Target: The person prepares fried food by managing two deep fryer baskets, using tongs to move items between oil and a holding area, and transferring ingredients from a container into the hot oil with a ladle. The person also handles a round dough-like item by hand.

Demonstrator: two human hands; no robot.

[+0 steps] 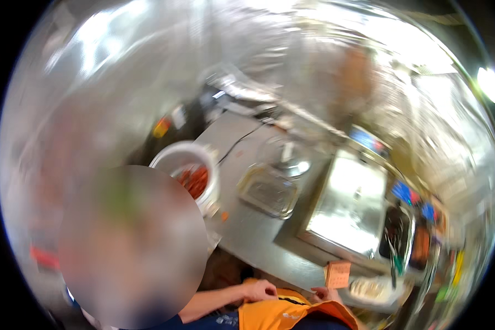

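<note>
An orange apron (269,314) lies across my front at the lower edge, with a dark gap along its top. My left hand (261,290) is closed at the apron's upper left edge, its fingers curled. On the other side, my right hand (326,295) is closed at the apron's upper right edge, partly blurred. Close to my right hand, an orange card or small box (337,274) with writing stands at the counter's edge. A white tray (375,290) with pale pieces of food sits to the right of it.
On the steel counter (247,250) stand a white bucket (214,179) with reddish food, a clear rectangular container (269,190) and a large lidded metal box (349,201). A dark pan (395,234) holds utensils. A blurred round patch hides someone close on the left.
</note>
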